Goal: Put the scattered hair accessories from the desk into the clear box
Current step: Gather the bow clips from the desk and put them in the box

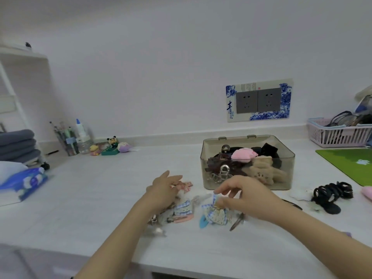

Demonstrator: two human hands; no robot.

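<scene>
Nearest me, at the front of the white desk [201, 256], a small silvery clip [156, 231] lay alone. Just beyond it my left hand [164, 190] rested, fingers loosely bent, on a heap of fabric bow clips [181, 210]; I could make out one blue-checked bow and one pink clip in it, the rest too blurred to count, and I could not tell whether that hand gripped anything. My right hand [244, 196] pinched one blue-and-cream checked bow [214, 213] at its top, the bow's lower edge touching the desk beside one blue flat clip [203, 222]. One dark slim clip [236, 223] lay just right of it, partly under my wrist. One pink striped bow clip [184, 185] lay past my left fingertips.

Farther right sat a bunch of black hair ties [333, 193], too tangled to count, with one white fluffy piece [301, 195] touching its left side and a pink thing [367, 193] cut off at the edge.

Behind my hands stood the one clear box [248, 179], lid open, holding a pink scrunchie, a tan plush clip, dark claw clips and metal ones. One green mat [350, 164] lay to its right, one pink basket [338, 135] behind that. At far left, one pen cup [67, 140], one bottle [81, 135] and four small toys [109, 148] stood by the wall, which carried two grey sockets [258, 100]
</scene>
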